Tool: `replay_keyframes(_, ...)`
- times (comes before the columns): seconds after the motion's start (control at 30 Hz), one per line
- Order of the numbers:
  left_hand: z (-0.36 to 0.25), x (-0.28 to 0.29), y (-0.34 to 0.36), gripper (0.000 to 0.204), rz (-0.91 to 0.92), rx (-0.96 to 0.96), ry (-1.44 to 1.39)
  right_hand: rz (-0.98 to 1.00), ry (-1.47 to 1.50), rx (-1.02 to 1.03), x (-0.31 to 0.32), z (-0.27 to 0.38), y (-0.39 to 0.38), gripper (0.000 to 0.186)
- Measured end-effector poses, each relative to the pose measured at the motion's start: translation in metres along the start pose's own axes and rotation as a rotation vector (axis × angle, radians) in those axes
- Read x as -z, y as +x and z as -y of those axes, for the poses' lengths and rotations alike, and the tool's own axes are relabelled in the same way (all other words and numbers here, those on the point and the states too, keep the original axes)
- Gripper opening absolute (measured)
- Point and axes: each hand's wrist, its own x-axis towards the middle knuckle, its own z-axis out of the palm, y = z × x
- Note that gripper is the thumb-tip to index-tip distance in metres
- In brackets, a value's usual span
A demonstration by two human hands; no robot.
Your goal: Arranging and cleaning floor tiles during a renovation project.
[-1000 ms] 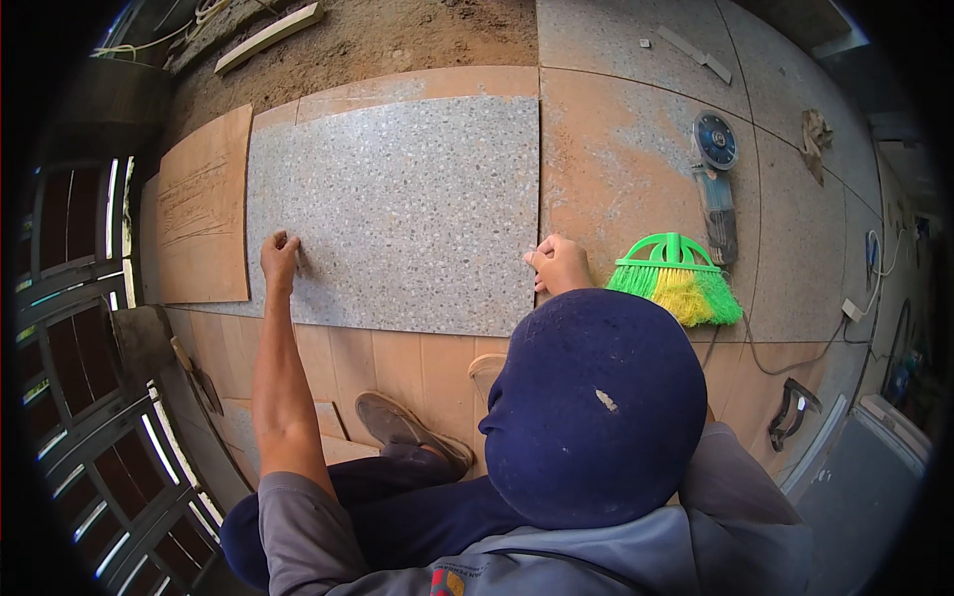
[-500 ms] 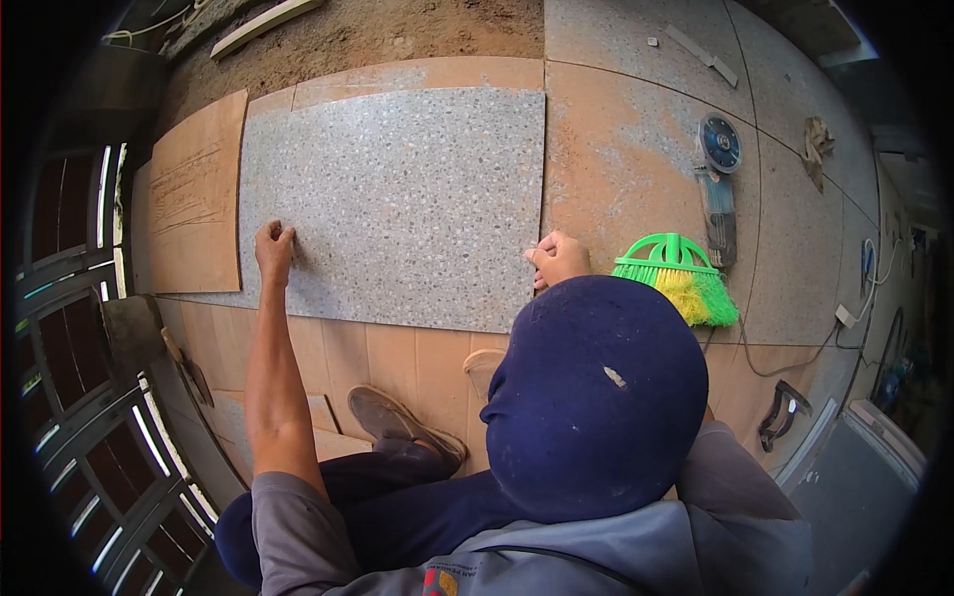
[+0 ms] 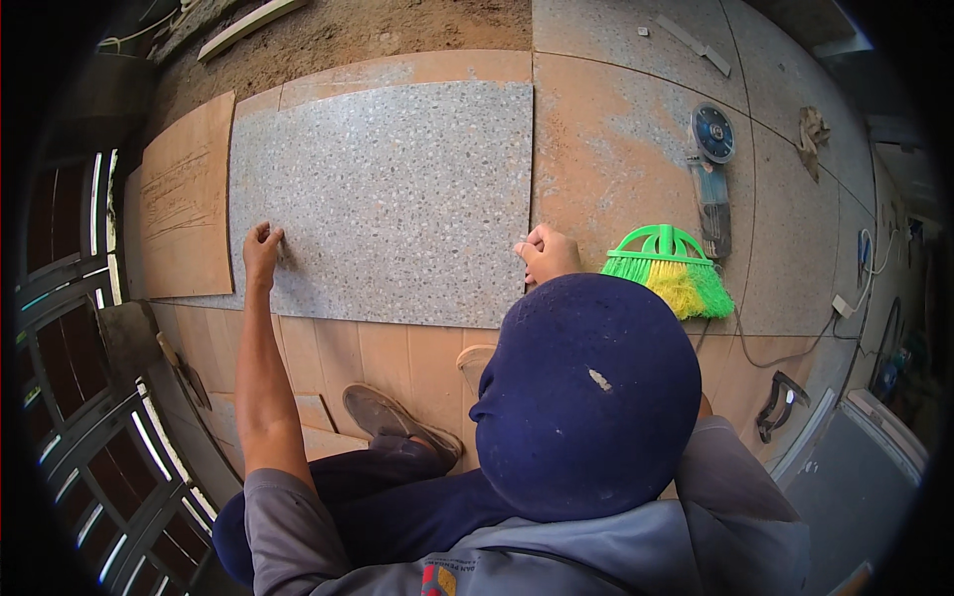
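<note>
A large grey speckled terrazzo-look tile [image 3: 397, 189] lies flat before me. My left hand [image 3: 260, 253] is over its lower left part, thumb and fingertips pinched together. Whatever they hold, if anything, is too small to make out. At the tile's right edge is my right hand [image 3: 550, 255], its fingers curled and closed near the tile's border. What is in those fingers cannot be seen. A rounded navy cloth shape [image 3: 596, 397], apparently my knee, hides my right forearm and the tile's lower right corner.
A brown board [image 3: 187, 199] overlaps the tile's left end. To the right lie a green and yellow broom head [image 3: 668, 270] and an angle grinder [image 3: 712, 169] with a blue disc. Rough soil [image 3: 397, 28] borders the far side. A hacksaw-like tool [image 3: 782, 407] rests at lower right.
The whole view has shifted slightly, so the tile and tools sit a little farther left in it. Both hands stay near the same spots on the tile, still closed.
</note>
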Motion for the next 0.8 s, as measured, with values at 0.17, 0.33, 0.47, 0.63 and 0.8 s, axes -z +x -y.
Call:
replay_keyframes(0.17, 0.004, -0.004, -0.001, 0.048, -0.012, -0.086, 0.134, 0.005, -0.040, -0.048, 0.003, 0.006, -0.005, 0.020)
replay_keyframes(0.33, 0.018, -0.009, 0.002, 0.045, -0.057, -0.127, 0.178, -0.031, -0.102, 0.047, -0.003, -0.011, 0.001, 0.019)
replay_keyframes(0.47, 0.000, 0.000, -0.002, 0.027, 0.065, -0.199, 0.357, 0.012, -0.097, 0.148, -0.008, -0.047, 0.024, 0.016)
replay_keyframes(0.63, 0.008, 0.020, -0.001, 0.041, -0.101, -0.243, 0.329, 0.091, 0.090, 0.104, 0.004, 0.002, -0.004, 0.018)
replay_keyframes(0.8, 0.006, 0.023, -0.010, 0.036, 0.015, -0.094, 0.308, 0.098, 0.026, 0.062, 0.005, 0.010, -0.009, 0.016)
